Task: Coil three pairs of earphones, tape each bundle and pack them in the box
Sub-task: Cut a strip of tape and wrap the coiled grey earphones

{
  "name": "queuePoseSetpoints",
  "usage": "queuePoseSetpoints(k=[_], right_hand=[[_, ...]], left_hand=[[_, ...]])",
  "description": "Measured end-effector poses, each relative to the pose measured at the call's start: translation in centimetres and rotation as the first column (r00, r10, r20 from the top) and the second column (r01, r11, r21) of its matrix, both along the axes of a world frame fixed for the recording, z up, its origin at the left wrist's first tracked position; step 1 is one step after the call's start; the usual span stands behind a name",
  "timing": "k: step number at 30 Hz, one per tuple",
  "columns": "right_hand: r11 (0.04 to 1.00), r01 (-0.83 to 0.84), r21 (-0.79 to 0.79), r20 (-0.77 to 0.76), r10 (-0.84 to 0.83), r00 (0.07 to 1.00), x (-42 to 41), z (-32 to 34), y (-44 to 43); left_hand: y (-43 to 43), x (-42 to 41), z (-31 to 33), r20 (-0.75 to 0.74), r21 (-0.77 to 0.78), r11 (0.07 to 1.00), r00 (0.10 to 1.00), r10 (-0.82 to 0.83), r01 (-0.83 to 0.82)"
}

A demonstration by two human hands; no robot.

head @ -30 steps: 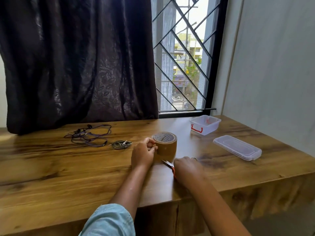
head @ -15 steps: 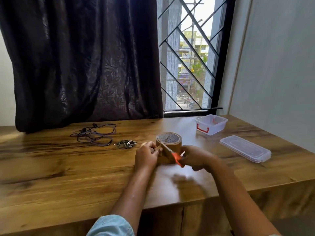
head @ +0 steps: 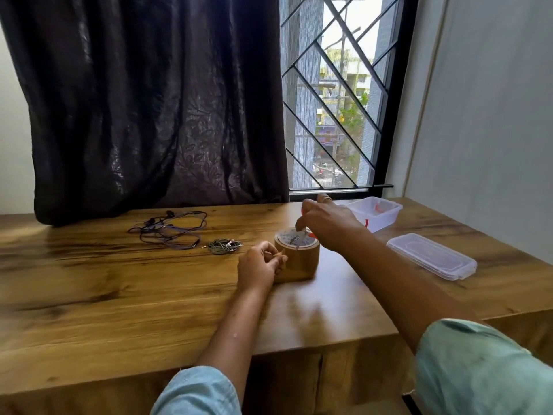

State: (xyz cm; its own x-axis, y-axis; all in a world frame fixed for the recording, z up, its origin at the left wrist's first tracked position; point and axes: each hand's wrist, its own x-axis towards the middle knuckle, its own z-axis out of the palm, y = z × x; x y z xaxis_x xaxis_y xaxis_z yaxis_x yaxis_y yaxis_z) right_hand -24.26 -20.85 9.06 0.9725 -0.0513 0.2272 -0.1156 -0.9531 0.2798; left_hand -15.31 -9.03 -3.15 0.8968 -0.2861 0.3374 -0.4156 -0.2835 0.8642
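While right fingers hold scissors above it, left fingers pinch tape roll.

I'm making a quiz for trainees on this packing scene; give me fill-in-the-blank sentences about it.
With its lid beside it, the box is ___. The right hand holds scissors over the tape roll standing on the wooden ___. The loose earphones lie ___ of the coiled earphones.
Missing: open; table; left.

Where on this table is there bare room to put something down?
Bare: the wide near-left stretch of table, before the loose earphones and coiled bundle; also the corner nearer than the lid. Crowded: around the tape roll, where the left hand and right hand work.
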Motion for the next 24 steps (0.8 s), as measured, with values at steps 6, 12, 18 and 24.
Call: queuePoseSetpoints(k=[6, 12, 18, 24], right_hand=[[0.99, -0.089, -0.113, -0.065, 0.082, 0.995, 0.4, 0.6, 1.3], [0.953, -0.148, -0.266, -0.015, 0.149, 0.989, 1.7, -0.1, 1.8], [0.934, -0.12, -0.337, 0.051, 0.145, 0.988, 2.0, 0.0, 2.1], [0.916, -0.116, -0.384, 0.033, 0.14, 0.99, 2.1, -0.1, 2.5]], left_hand=[[0.2, -0.5, 0.4, -0.025, -0.06, 0.998, 1.0, -0.018, 0.017], [0.4, -0.5, 0.4, -0.037, -0.065, 0.998, 0.999, -0.012, 0.01], [0.4, -0.4, 0.4, -0.014, -0.061, 0.998, 1.0, -0.015, 0.014], [0.4, -0.4, 0.4, -0.023, -0.101, 0.993, 0.998, -0.066, 0.063]])
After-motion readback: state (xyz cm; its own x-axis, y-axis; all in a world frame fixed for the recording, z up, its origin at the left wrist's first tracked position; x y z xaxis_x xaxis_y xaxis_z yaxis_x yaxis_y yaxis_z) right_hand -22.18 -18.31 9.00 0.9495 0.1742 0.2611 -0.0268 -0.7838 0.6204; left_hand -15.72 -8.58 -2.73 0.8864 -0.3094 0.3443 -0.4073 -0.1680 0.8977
